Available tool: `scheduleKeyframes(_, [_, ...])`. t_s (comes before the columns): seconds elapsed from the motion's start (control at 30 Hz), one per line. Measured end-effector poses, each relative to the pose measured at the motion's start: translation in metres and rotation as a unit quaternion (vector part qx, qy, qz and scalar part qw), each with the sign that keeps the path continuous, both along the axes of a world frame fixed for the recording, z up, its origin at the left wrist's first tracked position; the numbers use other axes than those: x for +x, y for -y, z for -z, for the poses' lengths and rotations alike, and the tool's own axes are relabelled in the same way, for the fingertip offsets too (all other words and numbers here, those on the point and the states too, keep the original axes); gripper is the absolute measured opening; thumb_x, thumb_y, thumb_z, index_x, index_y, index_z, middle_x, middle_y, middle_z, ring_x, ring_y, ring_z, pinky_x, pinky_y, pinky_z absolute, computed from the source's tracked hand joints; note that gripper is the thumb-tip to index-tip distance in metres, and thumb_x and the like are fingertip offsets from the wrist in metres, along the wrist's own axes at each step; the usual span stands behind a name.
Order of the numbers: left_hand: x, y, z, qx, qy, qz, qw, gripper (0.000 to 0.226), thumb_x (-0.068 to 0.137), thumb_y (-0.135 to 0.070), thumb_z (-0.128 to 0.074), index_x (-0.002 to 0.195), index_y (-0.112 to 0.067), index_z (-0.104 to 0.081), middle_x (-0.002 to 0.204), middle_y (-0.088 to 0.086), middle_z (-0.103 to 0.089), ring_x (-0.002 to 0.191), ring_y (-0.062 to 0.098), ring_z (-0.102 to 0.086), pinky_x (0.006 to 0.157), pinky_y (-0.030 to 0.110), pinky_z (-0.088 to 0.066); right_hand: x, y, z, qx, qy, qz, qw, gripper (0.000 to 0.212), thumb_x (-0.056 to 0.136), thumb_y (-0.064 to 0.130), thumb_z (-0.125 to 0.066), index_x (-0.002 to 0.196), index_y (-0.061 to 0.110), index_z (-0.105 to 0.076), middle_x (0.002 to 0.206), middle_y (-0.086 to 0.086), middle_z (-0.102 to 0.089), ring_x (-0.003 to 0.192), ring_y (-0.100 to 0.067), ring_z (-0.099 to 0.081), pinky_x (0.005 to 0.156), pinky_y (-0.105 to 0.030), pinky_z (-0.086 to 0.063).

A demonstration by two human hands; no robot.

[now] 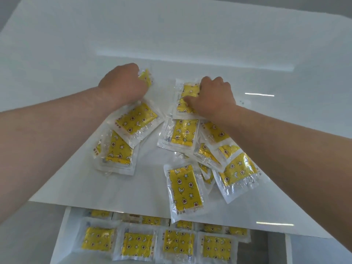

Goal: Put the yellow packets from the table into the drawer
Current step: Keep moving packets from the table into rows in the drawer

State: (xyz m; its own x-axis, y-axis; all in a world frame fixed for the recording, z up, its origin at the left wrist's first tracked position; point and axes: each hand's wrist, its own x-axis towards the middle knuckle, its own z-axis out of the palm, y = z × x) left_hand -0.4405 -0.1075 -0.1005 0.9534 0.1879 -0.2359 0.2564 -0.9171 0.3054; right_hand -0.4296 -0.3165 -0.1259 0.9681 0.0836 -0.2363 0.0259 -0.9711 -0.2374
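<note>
I'd say this is roughly halfway. The open white drawer point(62, 235) under the near edge of the glossy white table point(171, 35) already holds rows of yellow patterned packets in clear plastic wrap point(179, 242). Many loose packets point(183, 189) lie scattered on the table, mostly right. The left hand point(123, 85) has its fingers curled round a far packet point(145, 78). The right hand point(215, 98) pinches another packet point(187, 92) between thumb and curled fingers.

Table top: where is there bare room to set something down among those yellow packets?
Bare: the far half of the table, and a middle strip between the left packets and the right heap. Crowded: the right heap, and the front row of the drawer.
</note>
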Motion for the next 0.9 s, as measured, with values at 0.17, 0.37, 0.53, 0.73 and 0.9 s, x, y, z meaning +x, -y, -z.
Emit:
scheduleKeyframes(0.17, [0.005,-0.023,-0.011,-0.172,-0.024,-0.135,0.976,0.032,0.083,-0.007,-0.05,0.062,-0.017,-0.028,0.064,0.001,-0.027,0.057,0.018,-0.026,0.047,0.026,-0.017,0.006,-0.009,0.001,0.006,-0.009,0.064,0.998,0.071,0.074,0.039,-0.072,0.128,0.01,-0.035,0.118,-0.013,-0.05,0.109,-0.032,-0.048,0.078,-0.037,-0.04])
scheduleKeyframes(0.37, [0.0,-0.043,-0.01,-0.188,-0.116,-0.127,0.967,0.019,0.083,-0.025,-0.07,0.094,-0.015,-0.06,0.093,0.007,-0.049,0.083,0.023,-0.043,0.07,0.037,-0.034,0.016,-0.004,-0.002,0.154,-0.033,0.102,0.982,0.063,0.079,0.013,-0.068,0.133,0.014,-0.036,0.105,-0.006,-0.052,0.089,-0.025,-0.052,0.068,-0.032,-0.04])
scheduleKeyframes(0.53, [-0.013,-0.036,-0.005,-0.184,-0.164,-0.102,0.964,0.033,0.085,-0.025,-0.07,0.113,-0.008,-0.064,0.109,0.007,-0.062,0.099,0.027,-0.056,0.079,0.037,-0.045,0.019,0.013,-0.012,0.326,-0.06,0.271,0.904,0.028,0.085,0.008,-0.06,0.113,0.009,-0.059,0.103,-0.009,-0.063,0.09,-0.027,-0.065,0.079,-0.045,-0.058])
scheduleKeyframes(0.73, [-0.034,-0.014,0.003,-0.117,-0.139,-0.064,0.981,0.018,0.081,-0.018,-0.065,0.095,-0.007,-0.06,0.093,0.01,-0.055,0.079,0.025,-0.048,0.066,0.03,-0.038,0.021,0.037,-0.032,0.303,-0.069,0.328,0.892,0.042,0.082,0.011,-0.067,0.123,0.01,-0.058,0.116,-0.009,-0.063,0.105,-0.03,-0.062,0.085,-0.03,-0.047])
scheduleKeyframes(0.9, [-0.044,-0.007,0.007,-0.061,-0.117,-0.045,0.99,0.038,0.075,-0.037,-0.074,0.098,-0.013,-0.058,0.093,0.003,-0.056,0.084,0.024,-0.053,0.07,0.031,-0.042,0.028,0.045,-0.04,0.497,-0.106,0.449,0.735,0.019,0.083,0.006,-0.063,0.101,0.013,-0.063,0.104,-0.007,-0.067,0.084,-0.022,-0.069,0.069,-0.034,-0.058])
